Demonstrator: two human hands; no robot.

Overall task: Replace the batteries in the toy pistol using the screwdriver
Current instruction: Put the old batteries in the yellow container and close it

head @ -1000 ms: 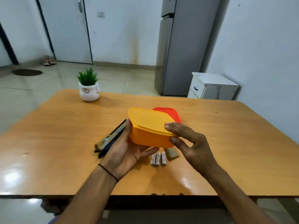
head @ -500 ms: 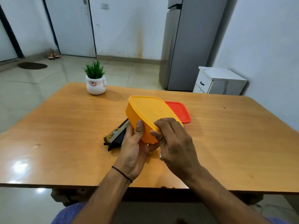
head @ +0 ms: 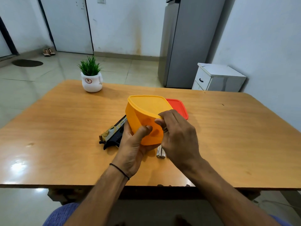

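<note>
A yellow lidded plastic box (head: 143,113) is held tilted above the table. My left hand (head: 133,144) grips its lower side from below, thumb on the near wall. My right hand (head: 177,136) pinches the near corner of the box's lid with its fingertips. The black and tan toy pistol (head: 112,134) lies on the table to the left, partly hidden behind my left hand. Two batteries (head: 160,153) show on the table under my right hand. No screwdriver is in sight.
A red lid or box (head: 179,106) lies flat behind the yellow box. A small potted plant (head: 91,79) stands at the table's (head: 65,128) far left. Beyond the table are a fridge (head: 184,46) and a white cabinet (head: 216,77).
The yellow box has been lifted and tilted further toward me. My right hand moved from the lid's top edge to its near corner and now pinches it.
</note>
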